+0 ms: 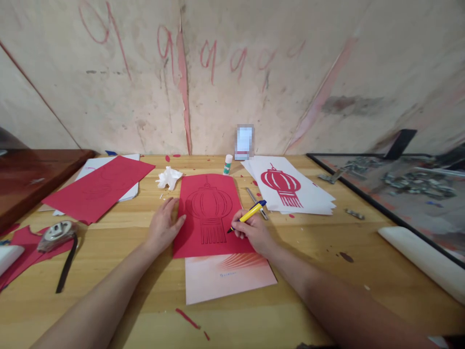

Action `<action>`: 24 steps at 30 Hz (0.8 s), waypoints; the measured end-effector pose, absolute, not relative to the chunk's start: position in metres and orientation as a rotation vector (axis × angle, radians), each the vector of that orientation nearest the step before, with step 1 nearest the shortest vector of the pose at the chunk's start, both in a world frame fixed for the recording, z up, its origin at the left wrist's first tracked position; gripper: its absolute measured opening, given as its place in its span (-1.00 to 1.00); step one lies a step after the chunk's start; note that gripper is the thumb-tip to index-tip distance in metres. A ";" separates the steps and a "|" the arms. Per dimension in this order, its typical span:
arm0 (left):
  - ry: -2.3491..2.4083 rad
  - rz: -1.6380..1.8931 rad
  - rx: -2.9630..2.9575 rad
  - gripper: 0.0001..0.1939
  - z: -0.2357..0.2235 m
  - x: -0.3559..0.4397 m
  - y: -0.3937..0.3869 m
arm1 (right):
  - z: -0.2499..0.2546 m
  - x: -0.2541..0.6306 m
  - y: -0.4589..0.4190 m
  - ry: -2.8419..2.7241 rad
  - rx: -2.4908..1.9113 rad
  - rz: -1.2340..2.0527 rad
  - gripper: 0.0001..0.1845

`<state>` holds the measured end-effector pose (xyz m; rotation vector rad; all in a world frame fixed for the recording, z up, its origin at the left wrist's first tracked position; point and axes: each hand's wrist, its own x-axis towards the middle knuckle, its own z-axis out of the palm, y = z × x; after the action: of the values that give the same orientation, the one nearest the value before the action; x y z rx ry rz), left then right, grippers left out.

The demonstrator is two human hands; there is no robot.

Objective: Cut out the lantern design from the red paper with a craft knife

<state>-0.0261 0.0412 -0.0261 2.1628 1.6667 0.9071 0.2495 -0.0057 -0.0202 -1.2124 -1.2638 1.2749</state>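
Note:
A red sheet of paper point(191, 235) lies in the middle of the table, with a lantern and its fringe drawn on it in dark lines. My left hand point(165, 224) rests on its left edge, fingers stretched and thumb apart. In my right hand point(252, 231) is a yellow pen point(250, 212) with a dark blue end, pinched between thumb and fingers. The pen's dark tip points down at the lower right of the drawn fringe; whether it touches the paper I cannot tell. Under the red sheet, a pale pink printed booklet point(232, 286) sticks out toward me.
White sheets with a red paper lantern point(281, 182) lie to the right, beside a slim metallic tool point(262, 209). A glue stick point(227, 165), crumpled tissue point(169, 178) and propped phone point(244, 142) stand behind. At left are another red sheet point(101, 189) and a tape measure point(58, 235).

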 end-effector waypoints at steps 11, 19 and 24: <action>1.518 0.942 2.085 -0.37 -0.036 -0.024 0.042 | -0.026 0.251 -0.004 -1.281 -1.216 1.280 -0.80; 1.618 0.751 2.287 -0.40 -0.029 -0.022 0.039 | -0.022 0.250 -0.006 -1.294 -1.219 1.281 -0.80; 1.576 0.693 2.303 -0.38 -0.028 -0.021 0.036 | -0.024 0.253 -0.005 -1.314 -1.250 1.299 -0.80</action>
<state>-0.0214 0.0364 -0.0275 2.3034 1.5758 0.6927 0.2533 -0.0052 -0.0237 -1.2503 -1.3143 1.2986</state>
